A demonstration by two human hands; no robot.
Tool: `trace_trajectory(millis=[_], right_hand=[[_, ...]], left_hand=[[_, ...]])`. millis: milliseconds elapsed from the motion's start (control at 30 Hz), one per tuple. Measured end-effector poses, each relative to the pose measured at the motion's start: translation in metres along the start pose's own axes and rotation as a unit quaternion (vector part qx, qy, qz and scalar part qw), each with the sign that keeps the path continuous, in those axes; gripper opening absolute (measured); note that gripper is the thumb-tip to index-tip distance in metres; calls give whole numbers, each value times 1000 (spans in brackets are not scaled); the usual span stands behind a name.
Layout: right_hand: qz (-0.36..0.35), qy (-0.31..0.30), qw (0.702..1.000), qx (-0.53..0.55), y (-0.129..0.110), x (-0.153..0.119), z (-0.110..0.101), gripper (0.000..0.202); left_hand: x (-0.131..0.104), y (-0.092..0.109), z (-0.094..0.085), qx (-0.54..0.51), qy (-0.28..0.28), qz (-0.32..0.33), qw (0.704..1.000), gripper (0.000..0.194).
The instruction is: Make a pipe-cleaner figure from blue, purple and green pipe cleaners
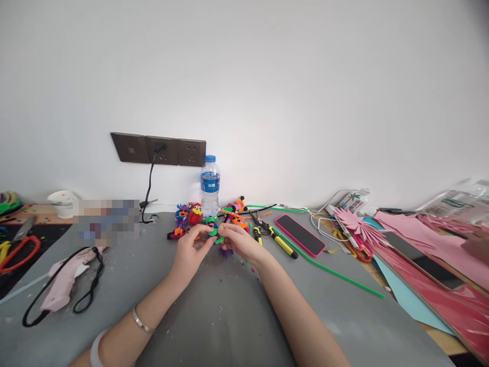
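Near the middle of the grey table [214,321], my left hand [191,250] pinches a small green fuzzy-wire piece [214,233] from the left. My right hand [239,239] has its fingers closed on the right side of the same piece. The piece is small, and its exact shape is partly hidden by the fingers. Just behind my hands lie several colourful fuzzy-wire figures, among them a purple one [182,216], a red one [195,214] and an orange one [240,221].
A water bottle [210,186] stands behind the figures. Pliers [280,242], a pink-edged phone [300,235] and a long green wire [344,277] lie right. A pink glue gun [64,280] lies left. Coloured paper [416,300] and a person's hand [477,244] are far right.
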State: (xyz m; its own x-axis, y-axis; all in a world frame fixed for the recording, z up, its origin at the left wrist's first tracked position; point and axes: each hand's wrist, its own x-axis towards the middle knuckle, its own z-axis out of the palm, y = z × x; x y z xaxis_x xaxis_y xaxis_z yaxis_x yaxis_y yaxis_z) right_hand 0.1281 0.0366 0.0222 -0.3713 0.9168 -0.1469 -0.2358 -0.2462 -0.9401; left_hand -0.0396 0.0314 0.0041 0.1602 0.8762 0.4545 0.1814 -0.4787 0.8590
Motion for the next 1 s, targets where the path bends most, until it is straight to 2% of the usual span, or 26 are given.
trace_trajectory(millis=[167, 267, 467, 700, 833, 1000], right_hand=[[8, 2, 1000, -10, -2, 0, 1, 28], [-11, -2, 1000, -26, 0, 0, 0, 29], [-104, -15, 994, -15, 0, 1, -3, 25], [-192, 31, 976, -103, -1, 5, -3, 29], [-191, 45, 975, -107, -1, 4, -2, 29], [-180, 41, 978, -97, -2, 4, -2, 29]], left_hand=[[0, -2, 1, -23, 4, -18, 1000, 11], [1, -4, 0, -59, -2, -31, 998, 13], [5, -6, 0, -124, 22, -65, 990, 18], [4, -6, 2, -162, 14, -128, 978, 27], [4, -6, 4, -192, 5, -183, 964, 36], [3, -6, 4, -188, 5, -189, 964, 38]])
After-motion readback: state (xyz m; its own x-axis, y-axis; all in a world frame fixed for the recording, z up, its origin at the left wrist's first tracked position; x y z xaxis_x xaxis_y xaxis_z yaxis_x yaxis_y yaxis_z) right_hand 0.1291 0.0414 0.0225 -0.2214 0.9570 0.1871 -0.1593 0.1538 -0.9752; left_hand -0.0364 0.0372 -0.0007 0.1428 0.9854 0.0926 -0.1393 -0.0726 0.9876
